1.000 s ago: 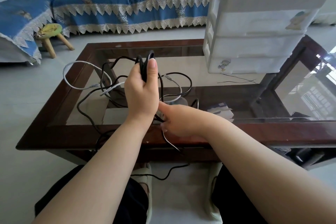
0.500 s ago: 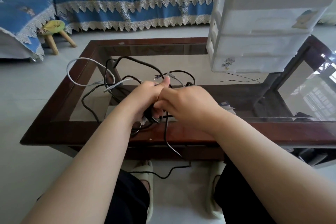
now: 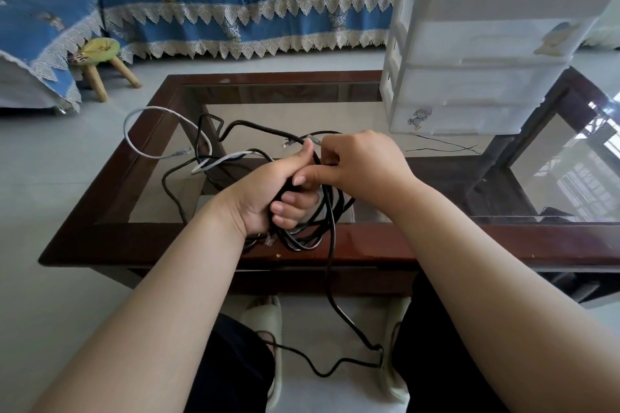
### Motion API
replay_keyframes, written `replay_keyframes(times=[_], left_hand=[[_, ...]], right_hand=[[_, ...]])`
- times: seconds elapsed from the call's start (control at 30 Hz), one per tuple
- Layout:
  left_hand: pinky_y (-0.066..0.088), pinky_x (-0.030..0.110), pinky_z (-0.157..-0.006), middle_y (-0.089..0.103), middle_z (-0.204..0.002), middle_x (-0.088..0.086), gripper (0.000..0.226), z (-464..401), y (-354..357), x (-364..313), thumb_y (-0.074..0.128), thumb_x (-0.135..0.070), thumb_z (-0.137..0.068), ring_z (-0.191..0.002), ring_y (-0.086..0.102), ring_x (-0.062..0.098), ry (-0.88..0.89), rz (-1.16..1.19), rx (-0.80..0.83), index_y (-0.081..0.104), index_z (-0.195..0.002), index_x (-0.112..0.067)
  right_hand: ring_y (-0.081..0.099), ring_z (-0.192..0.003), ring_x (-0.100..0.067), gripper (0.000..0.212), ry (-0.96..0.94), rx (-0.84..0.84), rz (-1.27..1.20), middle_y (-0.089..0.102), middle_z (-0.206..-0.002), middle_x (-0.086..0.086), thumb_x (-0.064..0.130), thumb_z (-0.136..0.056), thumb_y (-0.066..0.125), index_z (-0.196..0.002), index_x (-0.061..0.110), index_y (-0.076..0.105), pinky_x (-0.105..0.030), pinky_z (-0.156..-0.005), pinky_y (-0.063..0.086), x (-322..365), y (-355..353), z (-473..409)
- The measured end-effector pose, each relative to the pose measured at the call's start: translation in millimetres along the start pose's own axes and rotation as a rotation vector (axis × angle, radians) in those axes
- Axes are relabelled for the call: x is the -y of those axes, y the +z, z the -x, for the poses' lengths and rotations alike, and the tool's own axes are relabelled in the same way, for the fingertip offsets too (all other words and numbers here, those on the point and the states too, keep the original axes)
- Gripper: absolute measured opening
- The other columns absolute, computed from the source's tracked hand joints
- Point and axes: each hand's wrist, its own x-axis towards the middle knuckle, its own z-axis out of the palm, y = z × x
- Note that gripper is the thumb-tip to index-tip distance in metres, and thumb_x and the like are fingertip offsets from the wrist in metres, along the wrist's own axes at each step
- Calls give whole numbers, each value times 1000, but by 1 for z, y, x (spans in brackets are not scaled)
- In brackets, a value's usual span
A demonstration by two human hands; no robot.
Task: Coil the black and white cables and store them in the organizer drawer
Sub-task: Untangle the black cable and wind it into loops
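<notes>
My left hand [image 3: 271, 191] grips black cable [image 3: 330, 211] loops over the counter [image 3: 335, 250]; right hand [image 3: 360, 166] pinches a strand. Black half-coiled, tail on the floor; white cable [image 3: 141, 151] untouched, organizer [image 3: 469, 87] drawers shut.

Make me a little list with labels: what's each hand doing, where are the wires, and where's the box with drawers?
left hand: grips a bundle of black cable loops
right hand: pinches the black cable beside the left thumb
black cable: loose end trails off the table toward the floor
white cable: lies looped on the glass table, uncoiled
organizer: white, on the table's far right, drawers closed
</notes>
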Motion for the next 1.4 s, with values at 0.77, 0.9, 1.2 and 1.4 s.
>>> replay_keyframes(times=[0.77,0.9,1.2,1.4], left_hand=[[13,17,-36,24,-47,-6,45,19,-5,-24,51,-45,-95,-36,17,7,206,-340,-457,31,-64,-20],[10,17,-36,23,-48,-6,46,25,1,-23,42,-59,-82,-34,17,4,135,-311,-190,32,-66,-18],[13,19,-36,26,-47,-6,51,34,-2,-27,34,-66,-80,-33,19,3,271,-99,-253,37,-67,-17],[22,17,-33,33,-44,-2,53,25,10,-21,28,-63,-90,-29,24,5,216,-159,-243,37,-69,-15]], right_hand=[[58,-65,-2,21,359,-168,-696,61,-94,16,34,-89,63,-108,28,58,-17,-59,43,-11,19,2],[50,-76,16,15,350,-314,-631,55,-97,14,30,-90,61,-103,38,60,0,-61,35,-19,16,1],[67,-65,-16,47,453,573,-626,72,-73,-6,51,-98,33,-102,15,62,-28,-60,50,-24,2,15],[60,-88,-6,39,433,-67,-660,66,-101,8,50,-91,51,-117,22,55,-25,-76,47,-15,20,12]])
